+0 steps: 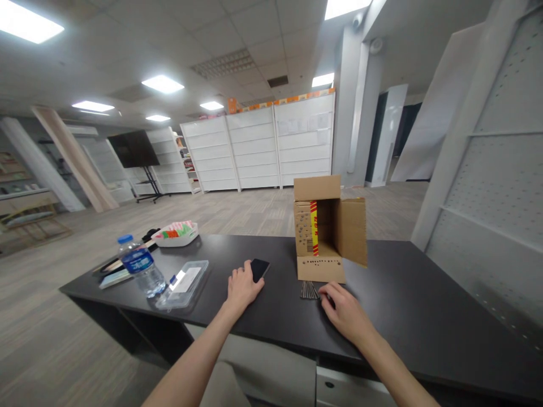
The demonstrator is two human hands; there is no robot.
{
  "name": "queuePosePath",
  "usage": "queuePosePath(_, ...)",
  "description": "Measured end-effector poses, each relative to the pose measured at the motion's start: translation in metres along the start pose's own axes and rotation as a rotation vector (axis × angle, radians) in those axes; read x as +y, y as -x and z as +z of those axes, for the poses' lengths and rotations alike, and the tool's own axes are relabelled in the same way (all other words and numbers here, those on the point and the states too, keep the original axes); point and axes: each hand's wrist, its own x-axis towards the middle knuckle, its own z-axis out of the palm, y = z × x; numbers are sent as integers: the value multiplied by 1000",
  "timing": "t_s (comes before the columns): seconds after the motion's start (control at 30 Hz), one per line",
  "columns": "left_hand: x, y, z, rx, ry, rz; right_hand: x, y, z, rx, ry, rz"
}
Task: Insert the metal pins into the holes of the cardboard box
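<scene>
My left hand [244, 285] is closed round the near left side of a black phone [259, 269], which lies on or just above the dark desk. To the right, my right hand [343, 308] rests low over the desk with its fingers curled and pressed together. Its fingertips touch or almost touch the right end of a fanned row of thin dark screws or nails [309, 290]; whether they pinch one is too small to tell. Just behind that row stands an open cardboard box [304, 229], its opening facing me. Small holes and studs dot its left side and lower flap.
On the left of the desk [394, 294] are a water bottle [142, 265], a clear plastic case [186, 285] and a white tray [190, 233] with colourful packets. Books [114, 278] lie at the left edge. A white perforated panel [500, 226] rises at the right.
</scene>
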Motion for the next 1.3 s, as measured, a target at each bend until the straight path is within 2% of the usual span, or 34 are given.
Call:
queuePosePath(0.13,12,8,-1,-27,60,64,0,-1,-1,7,0,-4)
queuePosePath(0.23,16,13,-5,-90,93,101,0,0,-1,20,0,-8)
queuePosePath(0.57,-1,29,-18,-181,93,31,-2,0,-2,21,-8,13)
queuePosePath(0.97,1,19,-21,-182,95,14,-4,0,-3,47,-22,16)
queuePosePath(1.3,15,30,-28,-48,-42,80,-4,-1,-4,42,-5,17)
